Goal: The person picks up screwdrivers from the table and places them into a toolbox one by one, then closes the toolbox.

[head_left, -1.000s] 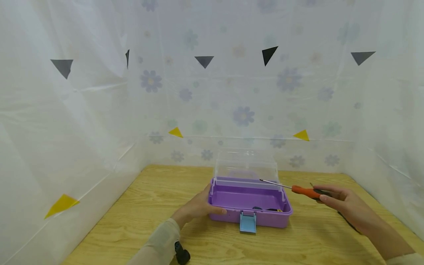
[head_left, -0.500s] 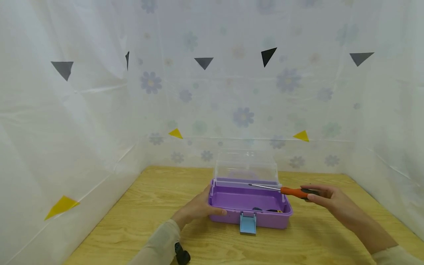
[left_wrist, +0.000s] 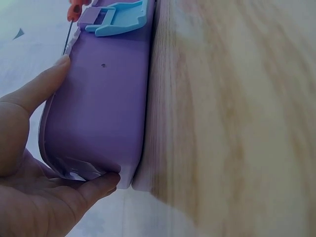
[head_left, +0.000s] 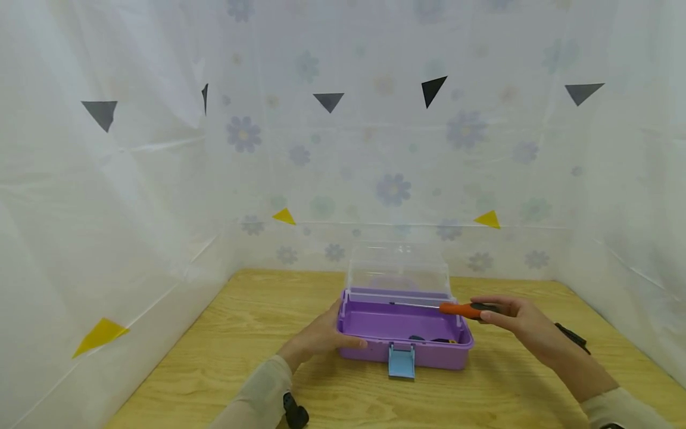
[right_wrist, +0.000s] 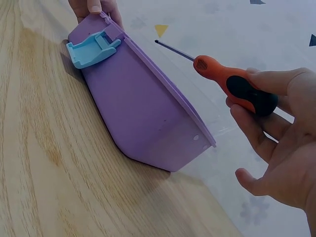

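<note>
Clamping purple box (head_left: 396, 325) at left end: left hand (head_left: 324, 333) | pinching screwdriver (head_left: 454, 309) above right rim: right hand (head_left: 524, 326) | tabletop (head_left: 225, 339) room leftward

Purple box (head_left: 439, 356) open from above; screwdriver (head_left: 455, 309) overhangs right side, raised lid (head_left: 396, 262) bars rear.

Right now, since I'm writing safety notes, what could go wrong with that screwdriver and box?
The right hand pinches the screwdriver near its handle's end, so it might tilt or slip. Its tip could scratch the purple box or clear open lid. The left hand grips only one end, so a knock might swing the other.
</note>
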A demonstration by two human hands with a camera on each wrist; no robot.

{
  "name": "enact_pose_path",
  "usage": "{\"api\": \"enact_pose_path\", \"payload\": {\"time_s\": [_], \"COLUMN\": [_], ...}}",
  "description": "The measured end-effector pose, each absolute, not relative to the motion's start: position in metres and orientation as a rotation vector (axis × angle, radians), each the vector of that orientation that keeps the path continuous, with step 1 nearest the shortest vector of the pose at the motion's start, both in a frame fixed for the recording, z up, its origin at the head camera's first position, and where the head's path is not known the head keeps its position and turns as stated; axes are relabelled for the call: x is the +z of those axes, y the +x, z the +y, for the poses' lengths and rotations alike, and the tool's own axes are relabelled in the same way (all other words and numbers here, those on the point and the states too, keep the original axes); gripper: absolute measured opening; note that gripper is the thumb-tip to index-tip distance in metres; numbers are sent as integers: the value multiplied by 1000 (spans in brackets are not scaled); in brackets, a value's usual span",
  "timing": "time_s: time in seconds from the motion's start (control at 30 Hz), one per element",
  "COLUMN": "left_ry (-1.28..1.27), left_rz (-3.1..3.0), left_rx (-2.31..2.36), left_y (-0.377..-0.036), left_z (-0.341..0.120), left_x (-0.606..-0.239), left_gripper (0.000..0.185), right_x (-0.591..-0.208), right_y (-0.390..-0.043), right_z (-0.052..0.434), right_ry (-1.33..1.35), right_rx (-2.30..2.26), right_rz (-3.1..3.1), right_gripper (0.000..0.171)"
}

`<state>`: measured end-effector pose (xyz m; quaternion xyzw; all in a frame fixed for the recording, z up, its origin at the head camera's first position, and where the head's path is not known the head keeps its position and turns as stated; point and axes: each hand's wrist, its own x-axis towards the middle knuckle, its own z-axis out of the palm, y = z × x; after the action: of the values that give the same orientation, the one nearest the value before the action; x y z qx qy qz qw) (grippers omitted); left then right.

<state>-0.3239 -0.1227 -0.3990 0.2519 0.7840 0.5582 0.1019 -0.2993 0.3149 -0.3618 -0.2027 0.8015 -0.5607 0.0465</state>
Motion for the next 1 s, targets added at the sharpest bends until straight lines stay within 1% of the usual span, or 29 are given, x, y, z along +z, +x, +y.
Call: {"api": "enact_pose_path", "payload": {"time_s": [0.27, 0.6, 0.8, 1.0], "left_ry": [734, 755, 733, 734], "left_rz": [2341, 2318, 2338, 2334], "left_rx": [1621, 1641, 1629, 1632], "left_y": [-324, -322, -321, -324], "left_z": [-123, -124, -124, -124], "left_x": [-399, -396, -397, -399], "left_gripper": [122, 119, 121, 121], "right_x": [-365, -368, -373, -378], "right_y": [-305, -308, -311, -312], "right_z": [303, 288, 274, 257], "right_ry": [-689, -740, -768, -766], "right_rx": [-1700, -1679, -1594, -1368], "right_rz": [2425, 2448, 2549, 2878], "right_gripper": [46, 46, 39, 34]}}
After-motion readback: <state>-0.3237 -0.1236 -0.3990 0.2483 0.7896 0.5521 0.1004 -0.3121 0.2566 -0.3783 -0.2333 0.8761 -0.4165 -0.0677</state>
